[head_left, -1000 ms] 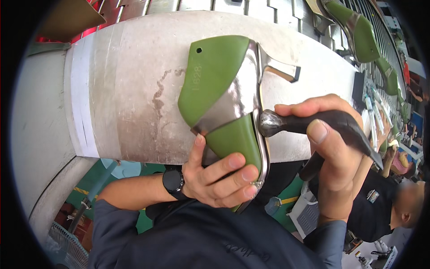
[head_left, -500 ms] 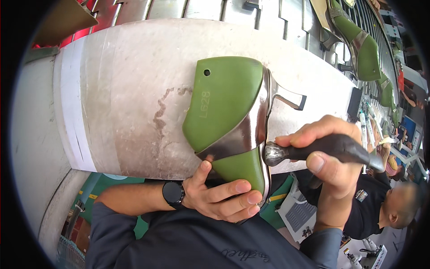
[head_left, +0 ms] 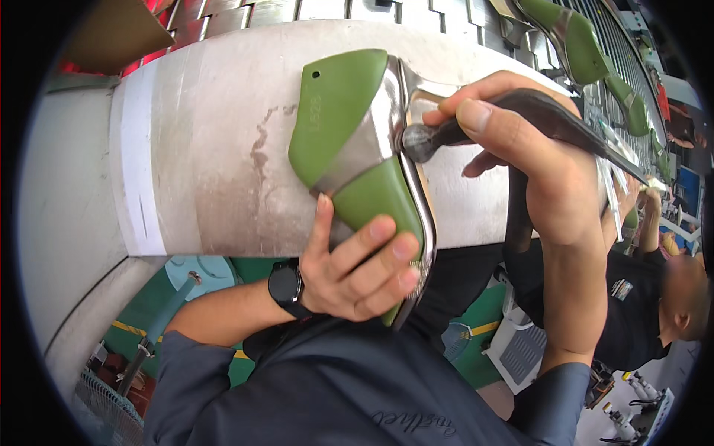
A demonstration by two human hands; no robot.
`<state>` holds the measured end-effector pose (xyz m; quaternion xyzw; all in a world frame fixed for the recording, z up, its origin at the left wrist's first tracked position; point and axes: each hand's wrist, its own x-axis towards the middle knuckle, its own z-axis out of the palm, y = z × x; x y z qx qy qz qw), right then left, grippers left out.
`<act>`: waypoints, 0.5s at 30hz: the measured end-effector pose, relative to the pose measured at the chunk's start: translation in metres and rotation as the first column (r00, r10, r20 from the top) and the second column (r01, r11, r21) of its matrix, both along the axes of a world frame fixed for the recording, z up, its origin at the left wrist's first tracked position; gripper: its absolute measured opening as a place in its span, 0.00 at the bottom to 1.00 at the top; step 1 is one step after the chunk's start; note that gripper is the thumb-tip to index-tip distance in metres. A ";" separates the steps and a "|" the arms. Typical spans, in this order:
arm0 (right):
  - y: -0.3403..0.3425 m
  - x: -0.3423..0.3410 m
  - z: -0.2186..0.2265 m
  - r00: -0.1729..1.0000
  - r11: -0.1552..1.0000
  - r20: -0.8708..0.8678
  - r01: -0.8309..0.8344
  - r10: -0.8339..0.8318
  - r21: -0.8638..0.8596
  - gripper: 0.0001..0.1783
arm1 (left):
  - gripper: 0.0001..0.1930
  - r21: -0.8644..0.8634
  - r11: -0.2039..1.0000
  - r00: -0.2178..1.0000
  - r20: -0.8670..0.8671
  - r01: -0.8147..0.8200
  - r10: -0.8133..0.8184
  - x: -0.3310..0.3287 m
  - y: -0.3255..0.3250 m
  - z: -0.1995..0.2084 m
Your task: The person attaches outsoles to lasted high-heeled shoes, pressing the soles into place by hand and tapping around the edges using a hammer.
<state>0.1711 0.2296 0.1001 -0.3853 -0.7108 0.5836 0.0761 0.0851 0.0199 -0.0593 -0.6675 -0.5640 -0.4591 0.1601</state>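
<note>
A high-heeled shoe (head_left: 372, 132) on a green last (head_left: 338, 104) lies on its side, its heel pointing right and its toe toward me. A shiny metallic strap crosses the last. My left hand (head_left: 357, 267) is closed around the toe end, thumb on the near-left edge and fingers over the green front. My right hand (head_left: 520, 141) grips a cobbler's hammer (head_left: 547, 111) by its dark head. Its round metal face touches, or nearly touches, the sole edge beside the strap. Part of the handle is hidden behind the right hand.
The shoe rests partly on a pale, stained work surface (head_left: 216, 149). A slatted metal conveyor (head_left: 327, 10) runs behind it, with more shoes on green lasts (head_left: 584, 48) at far right. Another person (head_left: 632, 312) works at right. A blue-green stool (head_left: 197, 273) stands below left.
The shoe, my left hand and the hammer appear higher in the picture, partly because the view has shifted. The hammer face has moved along the sole edge toward the heel.
</note>
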 end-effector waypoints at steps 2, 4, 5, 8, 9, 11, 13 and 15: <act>-0.008 0.025 -0.002 0.999 0.991 -0.049 -0.012 0.005 -0.132 0.20 | 0.19 -0.021 1.000 1.000 0.016 -0.008 0.008 0.002 0.001 0.003; -0.030 0.049 0.012 0.998 0.986 -0.061 0.010 -0.020 -0.167 0.22 | 0.18 0.015 1.000 1.000 0.020 -0.004 0.004 0.001 0.004 0.005; -0.052 0.062 0.021 0.995 0.989 -0.078 0.053 -0.064 -0.137 0.23 | 0.18 0.004 1.000 1.000 0.017 -0.008 0.008 0.002 0.005 0.009; -0.096 0.092 0.030 0.994 0.952 -0.106 0.014 0.020 0.305 0.27 | 0.18 -0.007 0.999 0.999 0.015 -0.035 0.036 0.001 0.001 0.017; -0.103 0.105 0.024 0.968 0.938 -0.251 0.088 -0.001 0.336 0.32 | 0.17 -0.002 0.999 0.998 0.037 -0.042 0.042 0.002 0.000 0.019; -0.117 0.117 0.009 0.729 0.816 -0.656 0.493 -0.197 0.303 0.33 | 0.17 0.018 1.000 0.999 0.050 -0.016 0.015 0.007 0.009 0.019; -0.125 0.109 0.006 0.509 0.734 -0.739 0.679 -0.442 0.029 0.26 | 0.19 0.005 1.000 1.000 0.025 0.005 -0.005 0.006 0.007 0.019; -0.116 0.082 -0.012 0.947 0.961 -0.266 0.225 -0.178 0.158 0.20 | 0.29 0.016 0.999 0.998 -0.061 -0.030 0.031 -0.007 0.002 0.010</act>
